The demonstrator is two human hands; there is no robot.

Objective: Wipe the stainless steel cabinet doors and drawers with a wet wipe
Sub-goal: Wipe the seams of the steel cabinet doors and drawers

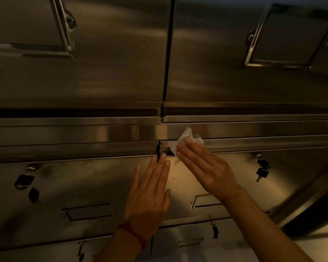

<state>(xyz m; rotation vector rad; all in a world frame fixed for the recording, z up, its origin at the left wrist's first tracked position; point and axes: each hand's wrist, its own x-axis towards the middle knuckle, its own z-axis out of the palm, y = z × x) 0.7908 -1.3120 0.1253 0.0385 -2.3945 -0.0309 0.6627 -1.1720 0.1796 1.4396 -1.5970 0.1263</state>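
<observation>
left hand [150, 195]: nearest the camera, flat with straight fingers on the drawer fronts, laid across the vertical seam [158, 150] between the two drawer columns; grasping nothing. a red thread bracelet [134, 236] circles its wrist.
right hand [203, 167]: just right of the seam, fingers straight and together, pressing the wet wipe against the steel; palm down, not curled round it.
wet wipe [186, 138]: white and crumpled, under the right fingertips, touching the top lip of the upper right drawer and the horizontal steel rail above it, just right of the seam.
upper right drawer [235, 178]: right of the seam, under the right hand; a recessed handle [201, 201] shows partly below the wrist, and a lock with black-headed keys [261, 168] hangs well right of the seam.
upper left drawer [74, 186]: left of the seam, with a recessed handle [87, 211], and a lock with dark key tags [26, 183] far left of the seam.
lower drawers [187, 241]: below the hands on both sides of the seam, each with its own small lock and key; the details are dim.
horizontal rail [83, 133]: a bright brushed steel band running across above the top of the seam.
cabinet doors [102, 63]: farthest, above the rail, two large steel doors split by a dark gap in line with the seam; each carries a framed metal handle plate [284, 36], the left one cut off by the picture edge.
</observation>
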